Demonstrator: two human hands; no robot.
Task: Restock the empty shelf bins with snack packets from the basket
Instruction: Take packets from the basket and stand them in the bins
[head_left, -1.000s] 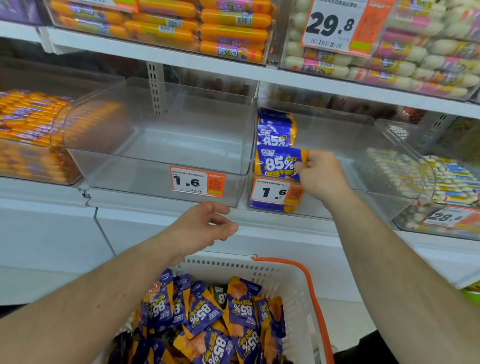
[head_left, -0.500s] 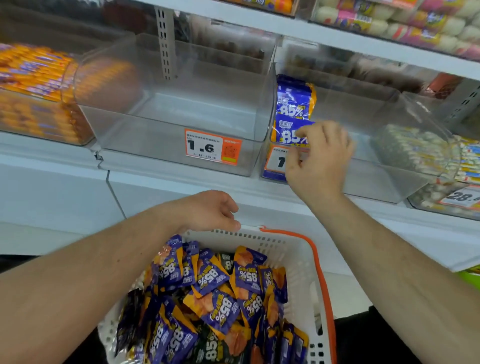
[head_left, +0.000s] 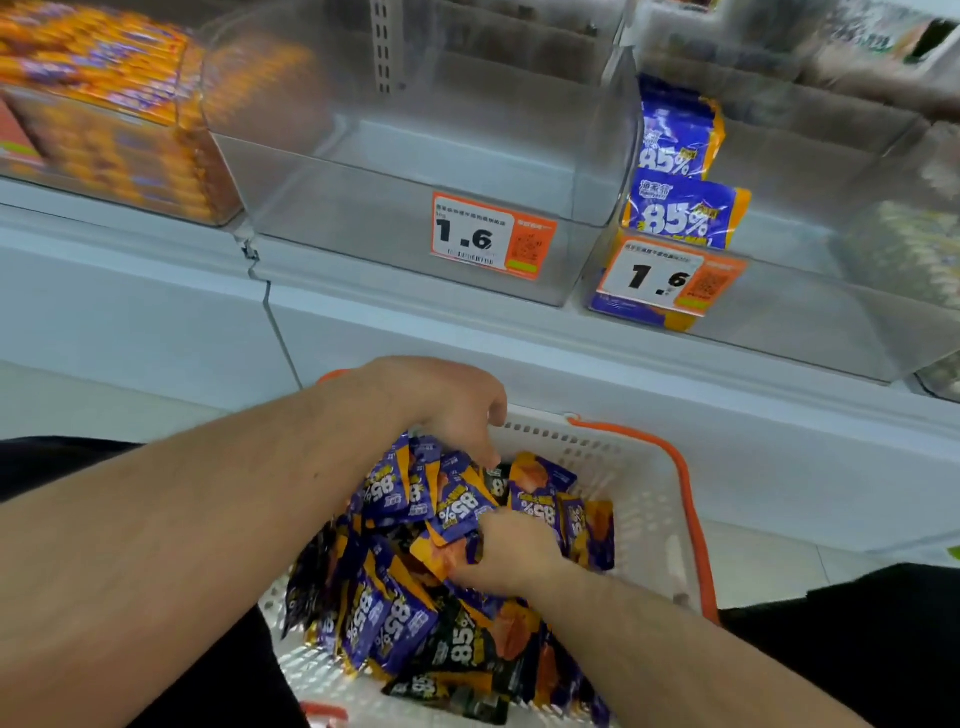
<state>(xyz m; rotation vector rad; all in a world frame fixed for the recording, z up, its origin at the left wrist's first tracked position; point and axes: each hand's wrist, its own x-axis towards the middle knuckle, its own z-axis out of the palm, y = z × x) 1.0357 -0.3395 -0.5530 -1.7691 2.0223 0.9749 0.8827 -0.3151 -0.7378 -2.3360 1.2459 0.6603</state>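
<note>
A white basket (head_left: 644, 499) with an orange handle sits below the shelf, heaped with purple and orange snack packets (head_left: 400, 623) marked 85%. My right hand (head_left: 511, 553) is down in the heap, its fingers curled round a packet near the top. My left hand (head_left: 447, 402) hovers over the far side of the pile, fingers loosely bent, fingertips touching the packets. Above, a clear bin (head_left: 415, 156) with a 1.6 tag stands empty. The clear bin to its right (head_left: 805, 218) holds a few upright packets (head_left: 685, 208) at its left end.
A bin of orange sausage sticks (head_left: 104, 104) fills the shelf's left end. Another stocked bin (head_left: 914, 244) stands at the far right, blurred. The white shelf front (head_left: 519, 353) runs just beyond the basket. Two orange price tags (head_left: 491, 236) hang on the bin fronts.
My right hand has left the packets in the right bin and dropped into the basket. My left hand has lowered onto the pile. The camera has tilted down.
</note>
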